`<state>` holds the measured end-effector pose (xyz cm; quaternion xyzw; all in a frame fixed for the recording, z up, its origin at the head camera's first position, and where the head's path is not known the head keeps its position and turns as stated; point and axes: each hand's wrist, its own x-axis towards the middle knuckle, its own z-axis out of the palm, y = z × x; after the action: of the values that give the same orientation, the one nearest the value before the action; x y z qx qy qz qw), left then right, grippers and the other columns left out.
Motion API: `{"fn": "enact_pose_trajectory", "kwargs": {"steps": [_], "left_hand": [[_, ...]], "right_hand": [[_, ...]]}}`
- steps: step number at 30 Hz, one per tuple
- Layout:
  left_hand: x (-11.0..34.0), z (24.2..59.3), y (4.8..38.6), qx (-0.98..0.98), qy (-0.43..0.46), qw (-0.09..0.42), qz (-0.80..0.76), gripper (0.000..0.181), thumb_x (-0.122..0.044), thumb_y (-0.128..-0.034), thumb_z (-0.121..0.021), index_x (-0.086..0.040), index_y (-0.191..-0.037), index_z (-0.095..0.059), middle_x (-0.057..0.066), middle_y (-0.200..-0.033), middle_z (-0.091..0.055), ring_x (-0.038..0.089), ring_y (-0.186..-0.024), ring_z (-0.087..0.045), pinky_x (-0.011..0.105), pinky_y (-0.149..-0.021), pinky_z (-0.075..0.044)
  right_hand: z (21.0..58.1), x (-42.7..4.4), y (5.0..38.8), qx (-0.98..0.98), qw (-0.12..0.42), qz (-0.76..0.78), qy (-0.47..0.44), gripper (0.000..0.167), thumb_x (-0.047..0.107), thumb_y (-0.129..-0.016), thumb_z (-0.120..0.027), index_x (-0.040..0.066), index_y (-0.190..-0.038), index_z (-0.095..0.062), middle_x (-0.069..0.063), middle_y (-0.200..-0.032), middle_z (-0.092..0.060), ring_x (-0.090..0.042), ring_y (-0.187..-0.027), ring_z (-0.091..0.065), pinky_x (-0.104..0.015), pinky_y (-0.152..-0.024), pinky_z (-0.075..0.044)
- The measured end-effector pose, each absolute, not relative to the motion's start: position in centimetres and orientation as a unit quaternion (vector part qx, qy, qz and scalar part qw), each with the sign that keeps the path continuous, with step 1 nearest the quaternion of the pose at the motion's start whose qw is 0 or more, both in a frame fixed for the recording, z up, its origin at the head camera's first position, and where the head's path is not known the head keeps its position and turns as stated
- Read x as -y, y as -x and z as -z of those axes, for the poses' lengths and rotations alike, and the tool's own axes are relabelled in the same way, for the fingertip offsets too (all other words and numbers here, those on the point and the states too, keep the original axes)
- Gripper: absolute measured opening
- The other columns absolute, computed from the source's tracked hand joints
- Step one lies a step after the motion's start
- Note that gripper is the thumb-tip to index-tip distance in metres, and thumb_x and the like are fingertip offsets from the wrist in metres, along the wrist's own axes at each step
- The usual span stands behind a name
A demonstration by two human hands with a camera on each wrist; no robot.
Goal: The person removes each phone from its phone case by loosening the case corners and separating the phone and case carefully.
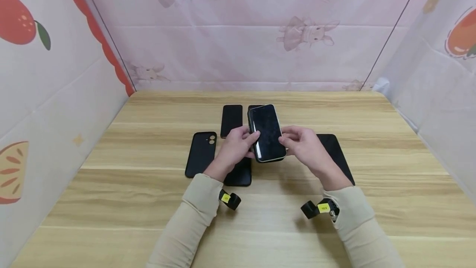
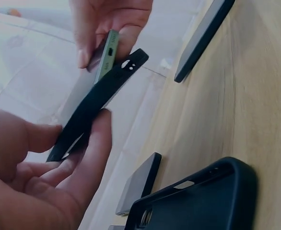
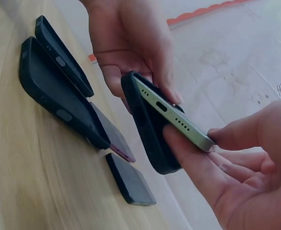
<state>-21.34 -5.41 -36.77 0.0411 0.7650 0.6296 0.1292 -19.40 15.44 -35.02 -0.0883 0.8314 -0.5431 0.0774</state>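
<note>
Above the table, a phone (image 1: 267, 133) with a dark glossy screen and a pale green edge is tilted within a black phone case (image 3: 147, 129). Its bottom end, with the charging port, stands out of the case in the right wrist view. My left hand (image 1: 236, 146) pinches the case along its side, thumb on the near face and fingers behind. On the opposite side my right hand (image 1: 303, 148) pinches the phone's edge between thumb and fingers. How far the phone's top end sits in the case is hidden.
On the wooden table (image 1: 271, 226) lie a black phone case (image 1: 201, 156) at left, another black case (image 1: 239, 175) below my left hand, and a dark phone (image 1: 232, 119) behind. A flat black item (image 1: 336, 154) lies partly under my right arm. Printed cloth (image 1: 241, 57) hangs around the table.
</note>
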Motion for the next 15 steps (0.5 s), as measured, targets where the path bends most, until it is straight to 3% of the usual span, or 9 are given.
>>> {"fn": "enact_pose_trajectory", "kwargs": {"steps": [4, 7, 11, 15], "left_hand": [[5.5, 36.6, 21.3, -0.753, -0.068, 0.165, -0.633, 0.031, -0.018, -0.1029, -0.054, -0.001, -0.13, -0.055, 0.017, -0.106, -0.071, 0.02, -0.078, -0.071, 0.034, -0.075, -0.062], [5.4, 36.3, 21.3, -0.753, -0.074, 0.182, -0.628, 0.043, -0.016, -0.1024, -0.055, 0.001, -0.141, -0.046, 0.018, -0.116, -0.069, 0.023, -0.086, -0.073, 0.035, -0.079, -0.061], [5.3, 36.2, 21.4, -0.766, -0.065, 0.175, -0.615, 0.054, -0.015, -0.1021, -0.056, 0.002, -0.149, -0.035, 0.019, -0.125, -0.066, 0.03, -0.096, -0.073, 0.035, -0.08, -0.061], [5.4, 36.2, 21.4, -0.782, -0.053, 0.164, -0.599, 0.055, -0.016, -0.1018, -0.056, 0.001, -0.15, -0.036, 0.017, -0.124, -0.067, 0.029, -0.091, -0.073, 0.035, -0.083, -0.06]], "right_hand": [[35.2, -16.2, 19.6, -0.822, 0.083, 0.558, 0.076, 0.038, 0.012, -0.1, -0.057, -0.005, -0.133, -0.054, -0.025, -0.124, -0.065, -0.02, -0.098, -0.065, -0.026, -0.075, -0.058], [35.3, -16.7, 19.6, -0.815, 0.09, 0.568, 0.07, 0.039, 0.012, -0.1, -0.056, -0.005, -0.135, -0.053, -0.025, -0.126, -0.063, -0.017, -0.099, -0.064, -0.025, -0.076, -0.058], [35.3, -17.2, 19.7, -0.812, 0.09, 0.573, 0.062, 0.041, 0.012, -0.1, -0.056, -0.005, -0.136, -0.051, -0.026, -0.128, -0.062, -0.013, -0.097, -0.064, -0.024, -0.076, -0.058], [35.1, -17.8, 20.0, -0.801, 0.089, 0.59, 0.053, 0.042, 0.01, -0.1, -0.055, -0.009, -0.138, -0.048, -0.024, -0.125, -0.062, -0.003, -0.092, -0.062, -0.022, -0.076, -0.057]]}}
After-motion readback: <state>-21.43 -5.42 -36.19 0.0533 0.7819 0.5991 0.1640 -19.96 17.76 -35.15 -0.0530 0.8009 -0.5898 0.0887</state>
